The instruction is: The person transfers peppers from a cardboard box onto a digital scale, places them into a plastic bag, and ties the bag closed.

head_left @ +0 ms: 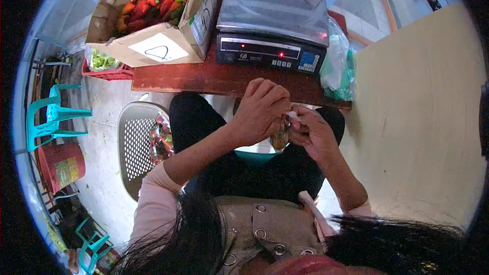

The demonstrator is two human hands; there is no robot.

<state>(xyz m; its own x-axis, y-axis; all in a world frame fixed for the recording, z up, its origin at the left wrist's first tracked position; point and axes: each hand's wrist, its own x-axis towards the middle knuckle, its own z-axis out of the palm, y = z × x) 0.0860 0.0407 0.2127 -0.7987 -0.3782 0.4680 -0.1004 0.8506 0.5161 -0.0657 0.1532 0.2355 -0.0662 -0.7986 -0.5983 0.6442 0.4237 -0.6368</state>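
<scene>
My left hand [261, 108] is closed with its fingers curled down over the top of a small clear plastic bag [279, 139]. Something greenish-brown fills the bag, too hidden to name. From the other side my right hand [317, 133] pinches a whitish twisted bit of the plastic between thumb and fingers. The bag hangs between my knees, just in front of the wooden table's edge. Below it, a pale surface with a teal rim [254, 157] shows in part.
On the reddish wooden table [168, 79] stand a digital scale [272, 25] and a cardboard box [153, 48] of red and green peppers [158, 0]. Plastic bags [338, 66] lie beside the scale. At my left is a laundry-style basket [133, 147] with bagged peppers [162, 140]; at right, a pale wooden board [417, 122].
</scene>
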